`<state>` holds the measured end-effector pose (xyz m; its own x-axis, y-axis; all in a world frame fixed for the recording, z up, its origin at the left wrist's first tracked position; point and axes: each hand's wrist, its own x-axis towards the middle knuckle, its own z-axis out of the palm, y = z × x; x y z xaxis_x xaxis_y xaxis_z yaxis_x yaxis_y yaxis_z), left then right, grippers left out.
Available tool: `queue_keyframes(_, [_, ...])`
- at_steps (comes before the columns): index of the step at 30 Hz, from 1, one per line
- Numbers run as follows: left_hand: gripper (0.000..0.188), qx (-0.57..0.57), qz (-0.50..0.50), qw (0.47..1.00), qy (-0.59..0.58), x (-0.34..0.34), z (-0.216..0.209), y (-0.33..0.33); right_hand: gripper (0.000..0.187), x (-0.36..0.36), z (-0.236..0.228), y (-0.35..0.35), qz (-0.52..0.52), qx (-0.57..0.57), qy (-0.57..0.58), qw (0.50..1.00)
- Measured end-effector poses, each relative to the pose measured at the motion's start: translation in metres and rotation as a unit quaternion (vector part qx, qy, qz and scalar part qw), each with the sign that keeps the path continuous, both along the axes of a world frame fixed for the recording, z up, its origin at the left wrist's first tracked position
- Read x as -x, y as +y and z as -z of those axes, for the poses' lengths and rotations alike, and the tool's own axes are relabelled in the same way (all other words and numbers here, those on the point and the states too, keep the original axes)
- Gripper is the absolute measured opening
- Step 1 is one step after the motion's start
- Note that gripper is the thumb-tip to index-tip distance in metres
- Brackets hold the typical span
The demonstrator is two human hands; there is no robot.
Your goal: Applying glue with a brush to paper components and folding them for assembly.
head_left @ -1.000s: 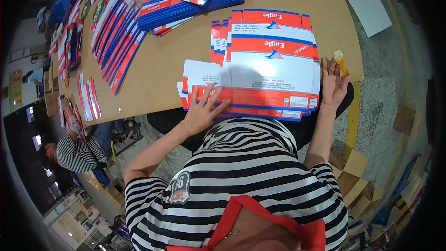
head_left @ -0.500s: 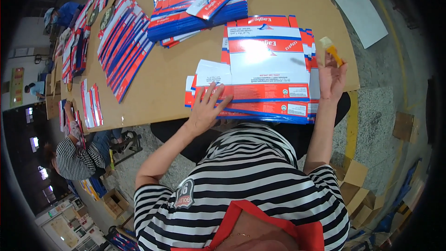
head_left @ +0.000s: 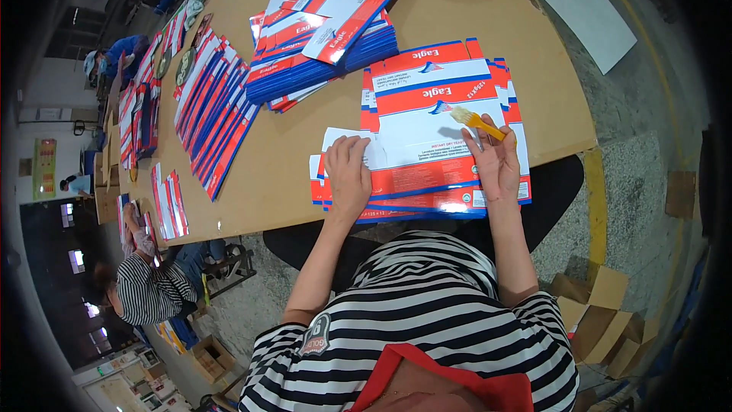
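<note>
A red, white and blue printed flat carton (head_left: 415, 133) lies unfolded on top of a pile of like cartons at the table's near edge. On its left side, my left hand (head_left: 348, 175) is closed at the white flap (head_left: 372, 154), fingers bent and close together; the hand hides part of the flap. A brush (head_left: 479, 123) with a yellow handle and pale bristles is gripped in my right hand (head_left: 497, 164), palm turned up. That hand is over the carton's right part, the bristles pointing left above the printed panel.
A tall stack of flat cartons (head_left: 324, 61) stands beyond, with a fanned row of cartons (head_left: 217, 114) to its left. A co-worker in a striped shirt (head_left: 152, 290) sits at the table's left. Opened cardboard boxes (head_left: 602, 320) stand on the floor at right, and a white sheet (head_left: 583, 11) lies beyond the table.
My right hand has moved left with the brush, from beside the carton to over it. The fingers of my left hand, spread before, are now drawn together and bent at the flap.
</note>
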<state>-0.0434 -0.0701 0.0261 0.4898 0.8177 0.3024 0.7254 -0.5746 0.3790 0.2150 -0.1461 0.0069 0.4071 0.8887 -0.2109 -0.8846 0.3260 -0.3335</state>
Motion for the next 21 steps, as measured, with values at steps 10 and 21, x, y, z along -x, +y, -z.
queue_keyframes(10, [0.025, 0.030, -0.048, 0.990, -0.126, 0.004, 0.007, 0.001, 0.022, 0.021, -0.037, -0.001, -0.064, 0.127, -0.277, 0.950])
queue_keyframes(21, [0.021, 0.005, -0.068, 0.983, -0.173, 0.003, 0.010, -0.006, 0.019, 0.049, -0.039, 0.015, -0.190, 0.082, -0.439, 0.874])
